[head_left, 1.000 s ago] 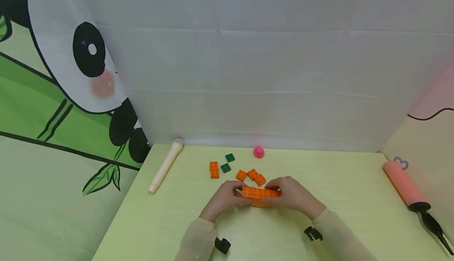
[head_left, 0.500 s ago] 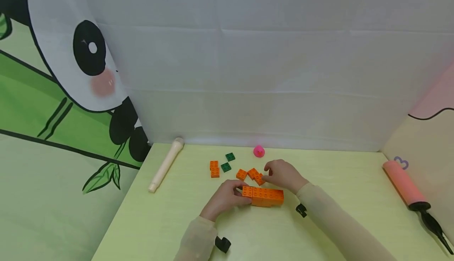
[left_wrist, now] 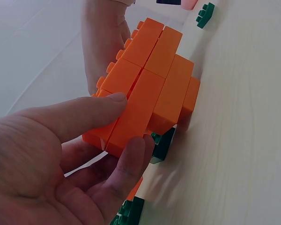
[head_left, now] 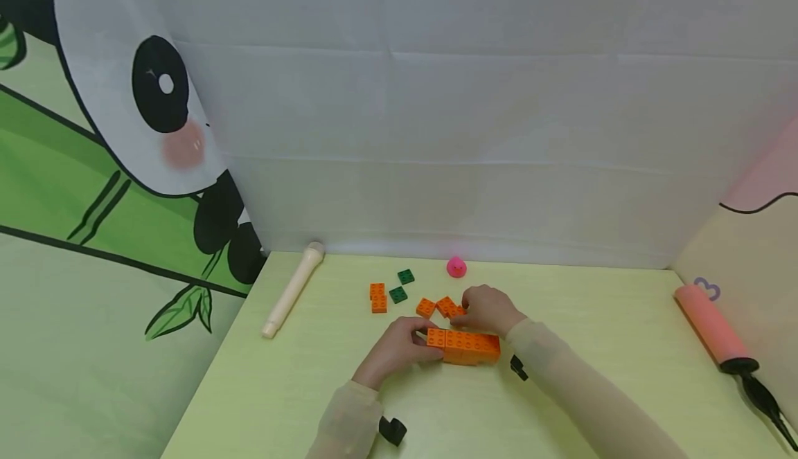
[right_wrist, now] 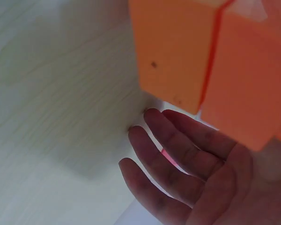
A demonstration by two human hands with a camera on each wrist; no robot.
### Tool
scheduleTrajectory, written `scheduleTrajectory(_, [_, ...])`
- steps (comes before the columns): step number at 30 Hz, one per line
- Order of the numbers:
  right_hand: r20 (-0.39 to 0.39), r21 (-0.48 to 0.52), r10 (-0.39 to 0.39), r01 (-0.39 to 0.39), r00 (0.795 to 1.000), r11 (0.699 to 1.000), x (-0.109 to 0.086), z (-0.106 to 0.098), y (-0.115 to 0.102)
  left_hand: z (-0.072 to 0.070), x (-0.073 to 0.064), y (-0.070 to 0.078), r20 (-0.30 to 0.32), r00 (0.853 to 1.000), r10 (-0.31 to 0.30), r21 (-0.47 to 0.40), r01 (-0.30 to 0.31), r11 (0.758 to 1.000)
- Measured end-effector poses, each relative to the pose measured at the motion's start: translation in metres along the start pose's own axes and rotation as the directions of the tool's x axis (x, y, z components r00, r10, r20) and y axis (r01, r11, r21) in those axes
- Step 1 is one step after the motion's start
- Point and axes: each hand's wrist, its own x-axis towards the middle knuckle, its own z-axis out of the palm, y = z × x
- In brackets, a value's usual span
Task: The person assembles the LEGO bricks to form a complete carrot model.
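A person sat at a pale green table [head_left: 561,307], seen from above. The landmark was an orange block assembly [head_left: 464,347], several bricks joined in a short wall, standing on the table near the person.

The left hand [head_left: 395,349] gripped the left end of the assembly; the left wrist view showed its thumb on one face and its fingers [left_wrist: 131,159] curled against the other. The right hand [head_left: 488,309] lay just behind the assembly, over a loose orange brick [head_left: 450,307]; whether its fingers pinched that brick could not be told. The right wrist view showed those fingers only slightly bent beside an orange face.

Behind and left of the assembly lay another orange brick [head_left: 377,298] and two green bricks [head_left: 402,286]. A pink toy [head_left: 456,267] sat farther behind. A cream handle-shaped object [head_left: 291,289] lay well to the left, a pink pump [head_left: 717,331] far to the right.
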Motion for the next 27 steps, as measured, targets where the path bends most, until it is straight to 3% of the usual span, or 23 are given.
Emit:
scheduleTrajectory(10, [-0.012, -0.013, -0.037, 0.037, 0.999, 0.999, 0.001, 0.004, 0.008, 0.001, 0.0, -0.001, 0.002, 1.0, 0.01, -0.017, -0.01, 1.0])
scheduleTrajectory(21, [0.006, 0.121, -0.024, 0.023, 1.0, 0.992, -0.005, 0.0, 0.019, 0.002, 0.001, -0.001, -0.001, 1.0, 0.008, -0.023, -0.008, 1.0])
scheduleTrajectory(27, [-0.02, 0.154, -0.041, 0.044, 0.999, 0.987, -0.008, -0.001, 0.026, 0.003, 0.001, -0.001, -0.004, 1.0, 0.006, -0.02, -0.006, 1.0])
